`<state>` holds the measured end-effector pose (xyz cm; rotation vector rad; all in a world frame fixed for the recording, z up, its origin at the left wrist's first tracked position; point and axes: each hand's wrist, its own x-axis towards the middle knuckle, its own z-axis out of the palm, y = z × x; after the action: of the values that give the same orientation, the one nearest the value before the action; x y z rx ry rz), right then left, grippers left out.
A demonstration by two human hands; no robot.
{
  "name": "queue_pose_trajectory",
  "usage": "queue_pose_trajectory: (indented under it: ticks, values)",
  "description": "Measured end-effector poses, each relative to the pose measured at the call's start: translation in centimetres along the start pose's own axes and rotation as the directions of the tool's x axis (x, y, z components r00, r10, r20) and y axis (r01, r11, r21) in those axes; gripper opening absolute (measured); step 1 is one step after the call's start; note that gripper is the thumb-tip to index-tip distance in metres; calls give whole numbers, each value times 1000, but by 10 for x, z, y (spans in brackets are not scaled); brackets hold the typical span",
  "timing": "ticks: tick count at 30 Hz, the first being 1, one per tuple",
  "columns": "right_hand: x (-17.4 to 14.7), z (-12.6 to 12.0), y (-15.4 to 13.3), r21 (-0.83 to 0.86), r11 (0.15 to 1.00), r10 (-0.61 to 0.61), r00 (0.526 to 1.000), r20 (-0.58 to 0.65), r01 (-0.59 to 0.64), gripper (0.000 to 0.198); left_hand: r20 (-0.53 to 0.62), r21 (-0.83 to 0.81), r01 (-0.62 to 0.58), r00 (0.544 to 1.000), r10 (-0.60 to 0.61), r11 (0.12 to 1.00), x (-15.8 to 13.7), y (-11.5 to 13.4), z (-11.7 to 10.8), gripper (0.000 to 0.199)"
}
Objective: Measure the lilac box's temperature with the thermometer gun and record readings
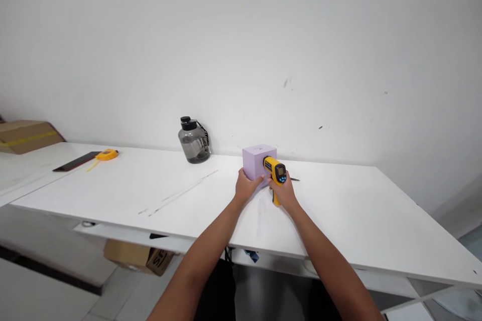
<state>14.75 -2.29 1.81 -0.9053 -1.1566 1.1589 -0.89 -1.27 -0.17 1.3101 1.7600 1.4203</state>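
A lilac box (pixel 250 163) stands on the white table, close to the wall. My left hand (pixel 246 185) grips its lower left part, with the thumb across the front face. In my right hand (pixel 286 193) is a yellow and black infrared thermometer (pixel 276 169), its small screen and blue buttons facing me. The thermometer's nose is right at the box's front face; whether it touches cannot be made out. Just right of my right hand, a thin dark pen-like thing (pixel 295 179) lies partly hidden.
A grey water jug (pixel 195 143) with a black lid stands left of the box by the wall. Farther left are an orange tape measure (pixel 107 154), a flat dark piece (pixel 77 161) and a cardboard box (pixel 28 136). Below the white table (pixel 196 195) sits another carton (pixel 130 253).
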Motion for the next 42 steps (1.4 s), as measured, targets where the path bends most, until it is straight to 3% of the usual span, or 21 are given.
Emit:
queue_pose_trajectory:
  ticks: [13, 42]
  values:
    - [1, -3, 3, 20, 998, 63, 997, 55, -64, 40, -4, -201, -22, 1000, 21, 979, 2, -5, 3, 78]
    - [3, -8, 6, 18, 998, 61, 992, 108, -64, 37, 9, -164, -10, 1000, 12, 986, 4, -7, 4, 77]
